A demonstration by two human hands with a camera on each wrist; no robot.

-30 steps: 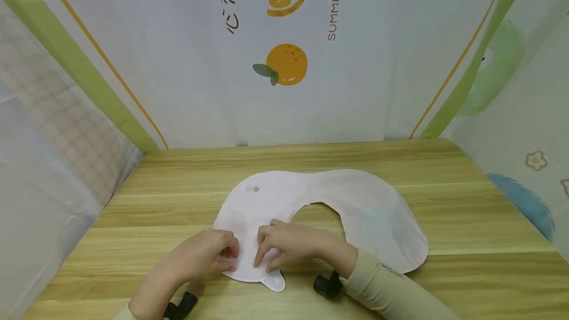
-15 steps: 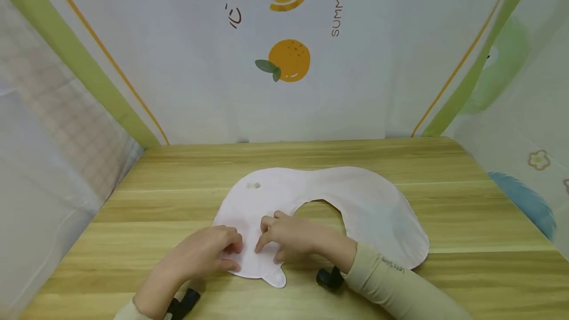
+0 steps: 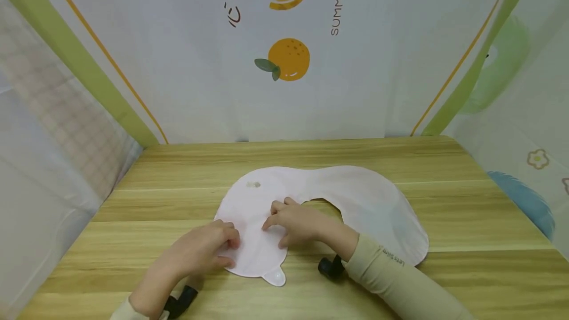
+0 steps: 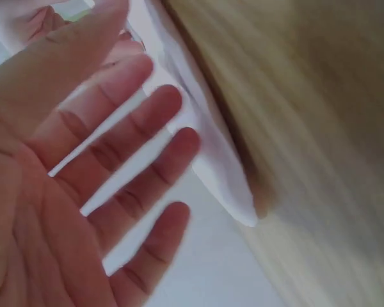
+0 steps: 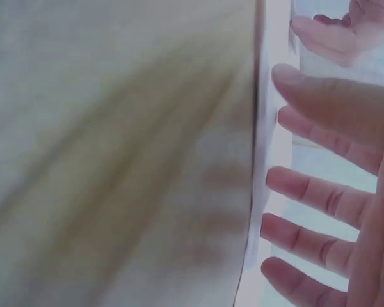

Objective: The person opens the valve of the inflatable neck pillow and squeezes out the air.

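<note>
A pale pink U-shaped neck pillow (image 3: 320, 181) lies flat on the wooden table, its opening toward me. A small clear patch (image 3: 253, 184) shows on its far left part, and a rounded tab (image 3: 275, 276) sticks out from the near end of the left arm. My left hand (image 3: 206, 246) rests at the left edge of that arm, fingers slightly bent and spread from the thumb. Across from it, my right hand (image 3: 298, 221) touches the inner side of the same arm with spread fingers. In the left wrist view the pillow's edge (image 4: 211, 153) passes by the left fingertips.
Black wrist-camera mounts (image 3: 331, 266) sit under both wrists. A white cloth with printed oranges (image 3: 289, 60) hangs behind the wooden table (image 3: 178, 167). More printed cloth hangs along the left and right sides.
My right hand has slid away from me and slightly right along the pillow's left arm, uncovering more of its near end. My left hand has moved slightly away from me along the outer edge.
</note>
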